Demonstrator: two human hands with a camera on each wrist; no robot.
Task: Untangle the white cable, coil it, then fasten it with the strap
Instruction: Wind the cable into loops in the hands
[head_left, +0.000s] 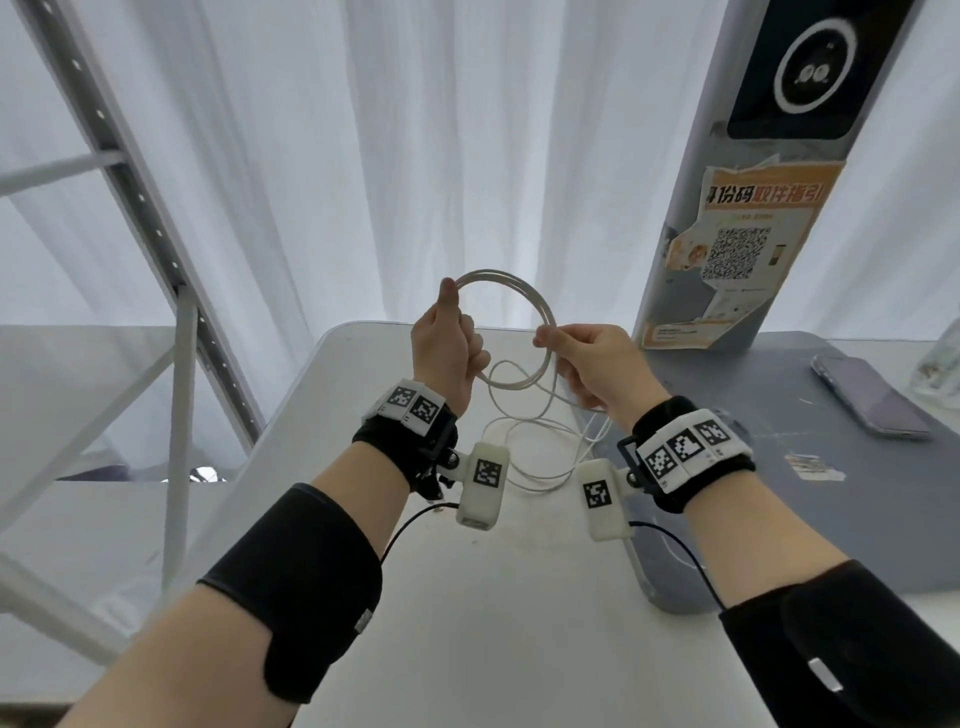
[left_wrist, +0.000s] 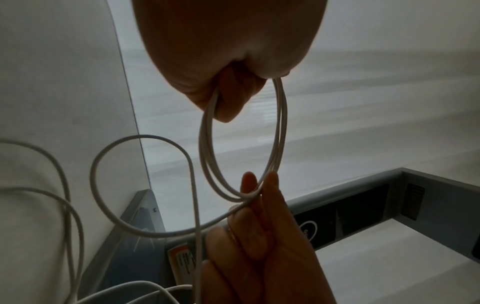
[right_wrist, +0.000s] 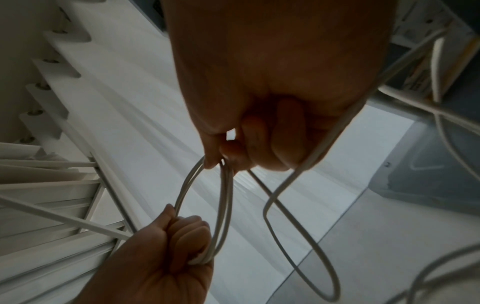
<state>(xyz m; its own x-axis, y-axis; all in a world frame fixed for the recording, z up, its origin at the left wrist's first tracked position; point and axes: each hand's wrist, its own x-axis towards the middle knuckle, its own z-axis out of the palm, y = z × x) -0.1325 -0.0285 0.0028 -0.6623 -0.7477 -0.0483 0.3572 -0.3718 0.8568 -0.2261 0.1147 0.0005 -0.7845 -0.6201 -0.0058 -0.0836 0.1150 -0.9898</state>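
Mostly the ends of the white cable (head_left: 519, 332) are escaping view: no plug is showing, and the strap cannot be made out anywhere. The left hand (head_left: 451, 353) is gripping the coil in a closed fist at its 9 o'clock side, thumb pointing up, while the right hand (head_left: 592, 364) is pinching the 3 o'clock side between thumb and fingers, with slack running through its curled fingers. Both wrist views are dark, so the number of turns is hard to count, perhaps three. The coil is standing upright in the air above the white table (head_left: 493, 597), facing the person, its plane running from 9 to 3 o'clock. Loose loops are hanging down from 6 o'clock toward the table. White curtains (head_left: 415, 156) are hanging behind, a grey table (head_left: 779, 493) with a phone (head_left: 867, 395) is lying at 3 o'clock, and a metal frame (head_left: 156, 249) is standing at 9 o'clock.
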